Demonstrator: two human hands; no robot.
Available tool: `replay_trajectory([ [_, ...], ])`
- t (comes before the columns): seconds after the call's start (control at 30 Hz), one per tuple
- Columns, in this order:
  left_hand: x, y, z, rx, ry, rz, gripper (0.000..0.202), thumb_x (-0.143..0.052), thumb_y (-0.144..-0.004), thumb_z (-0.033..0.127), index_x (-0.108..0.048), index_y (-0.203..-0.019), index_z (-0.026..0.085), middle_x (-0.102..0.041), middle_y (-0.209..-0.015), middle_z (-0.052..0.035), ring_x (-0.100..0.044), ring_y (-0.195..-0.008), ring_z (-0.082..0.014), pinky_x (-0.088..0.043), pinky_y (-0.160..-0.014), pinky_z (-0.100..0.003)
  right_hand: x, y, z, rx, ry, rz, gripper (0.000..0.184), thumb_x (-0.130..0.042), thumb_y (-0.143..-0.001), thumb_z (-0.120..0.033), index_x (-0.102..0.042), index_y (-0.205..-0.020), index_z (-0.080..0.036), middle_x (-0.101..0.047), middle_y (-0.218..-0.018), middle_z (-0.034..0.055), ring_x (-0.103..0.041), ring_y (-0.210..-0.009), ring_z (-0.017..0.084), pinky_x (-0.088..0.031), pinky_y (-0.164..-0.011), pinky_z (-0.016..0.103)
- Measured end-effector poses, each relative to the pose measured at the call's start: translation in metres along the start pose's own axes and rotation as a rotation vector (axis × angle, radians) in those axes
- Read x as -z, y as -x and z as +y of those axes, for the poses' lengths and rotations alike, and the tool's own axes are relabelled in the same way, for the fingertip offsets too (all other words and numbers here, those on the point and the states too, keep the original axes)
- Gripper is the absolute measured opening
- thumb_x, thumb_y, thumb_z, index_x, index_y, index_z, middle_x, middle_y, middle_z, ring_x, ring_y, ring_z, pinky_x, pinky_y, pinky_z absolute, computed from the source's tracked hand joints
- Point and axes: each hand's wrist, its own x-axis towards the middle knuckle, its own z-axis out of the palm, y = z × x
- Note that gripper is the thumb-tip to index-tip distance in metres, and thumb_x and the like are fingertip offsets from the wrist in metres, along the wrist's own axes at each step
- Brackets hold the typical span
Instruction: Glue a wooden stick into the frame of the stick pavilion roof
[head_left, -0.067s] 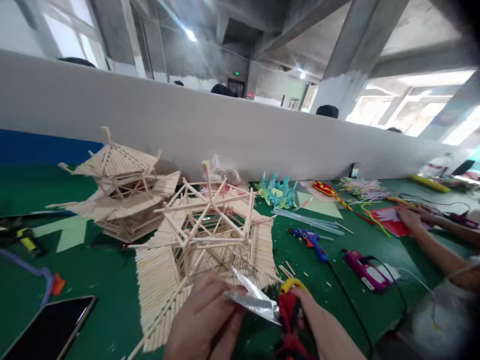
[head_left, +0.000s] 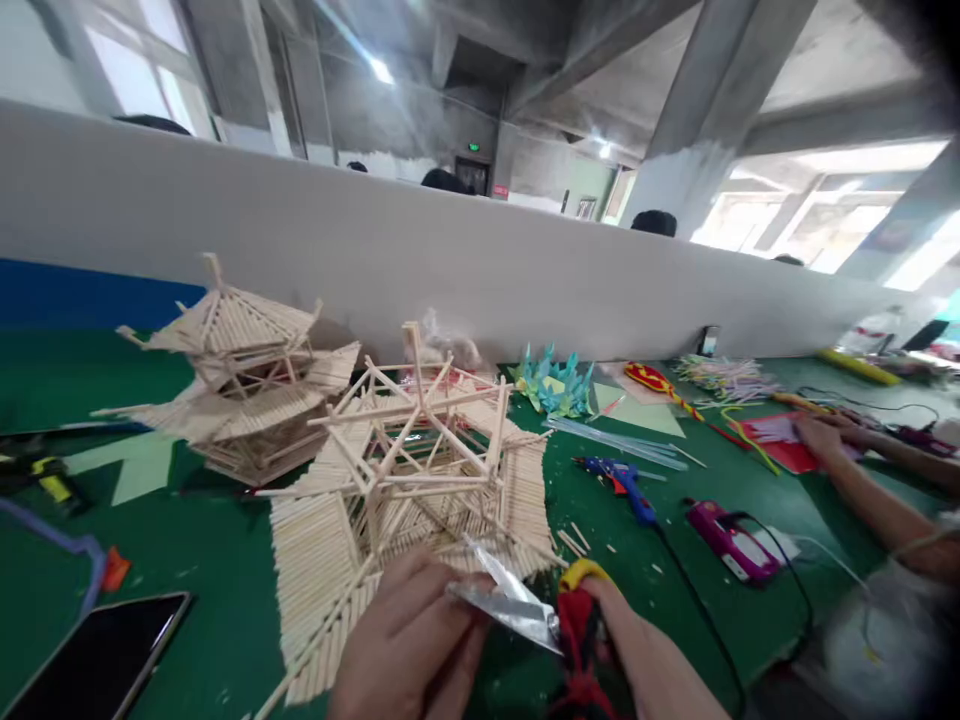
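My right hand [head_left: 645,655] grips the red and yellow handles of a pair of scissors [head_left: 517,600], whose silver blades are apart and point left. My left hand [head_left: 409,640] is pinched at the blade tips, fingers together; what they hold is too small to make out. Both hands hover just in front of a wooden stick roof model [head_left: 409,480] on the green table [head_left: 210,560]. A second, finished stick pagoda [head_left: 247,385] stands behind it to the left.
A dark phone [head_left: 97,660] lies at the front left. A blue glue gun [head_left: 622,480] and a pink one [head_left: 731,540] lie to the right with cables. Another person's arms [head_left: 862,480] rest at the far right over red paper. A grey partition [head_left: 450,250] closes the back.
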Motion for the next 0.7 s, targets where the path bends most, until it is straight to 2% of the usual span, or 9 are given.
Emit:
replay_trajectory([
  [0.13,-0.002,0.003,-0.002,-0.023,-0.05,0.052,0.021,-0.045,-0.083,0.001,-0.058,-0.09,0.016,-0.064,-0.081,-0.0018,-0.053,-0.074,-0.0123,-0.046,-0.07,-0.024,-0.002,0.0,0.002,-0.022,0.037,0.007,0.062,-0.062,-0.066,-0.023,-0.046,-0.125,-0.017,-0.065,-0.11,0.0136,-0.06,-0.104,0.031,-0.044,-0.088,0.038],
  [0.27,0.0,0.002,-0.004,-0.068,-0.127,0.027,0.022,-0.048,-0.083,0.003,-0.058,-0.098,0.016,-0.065,-0.082,-0.0022,-0.056,-0.075,-0.0123,-0.047,-0.073,-0.024,0.0,-0.001,-0.002,-0.011,0.036,0.001,0.054,-0.058,-0.069,-0.022,-0.047,-0.122,-0.015,-0.067,-0.104,0.0136,-0.062,-0.098,0.027,-0.045,-0.084,0.035],
  [0.37,0.002,0.0,-0.005,-0.084,-0.154,-0.009,0.022,-0.046,-0.083,0.004,-0.056,-0.098,0.016,-0.064,-0.079,-0.0023,-0.057,-0.071,-0.0125,-0.047,-0.07,-0.024,0.003,0.0,-0.008,-0.006,0.01,-0.029,0.054,-0.058,-0.069,-0.02,-0.047,-0.121,-0.015,-0.066,-0.105,0.0131,-0.062,-0.098,0.026,-0.045,-0.084,0.033],
  [0.63,0.0,0.001,-0.006,-0.079,-0.135,-0.015,0.019,-0.044,-0.084,0.004,-0.054,-0.091,0.018,-0.062,-0.076,-0.0027,-0.055,-0.069,-0.0147,-0.046,-0.066,-0.027,0.008,0.002,-0.016,-0.006,-0.016,-0.042,0.057,-0.059,-0.068,-0.023,-0.046,-0.123,-0.017,-0.062,-0.114,0.0131,-0.057,-0.11,0.029,-0.041,-0.092,0.036],
  [0.7,0.0,0.001,-0.006,-0.069,-0.133,-0.004,0.018,-0.042,-0.086,0.006,-0.053,-0.091,0.019,-0.061,-0.075,-0.0025,-0.053,-0.068,-0.0155,-0.045,-0.065,-0.028,0.008,0.002,-0.017,-0.01,-0.022,-0.048,0.052,-0.058,-0.07,-0.023,-0.048,-0.12,-0.017,-0.064,-0.11,0.0127,-0.059,-0.106,0.028,-0.043,-0.09,0.036],
])
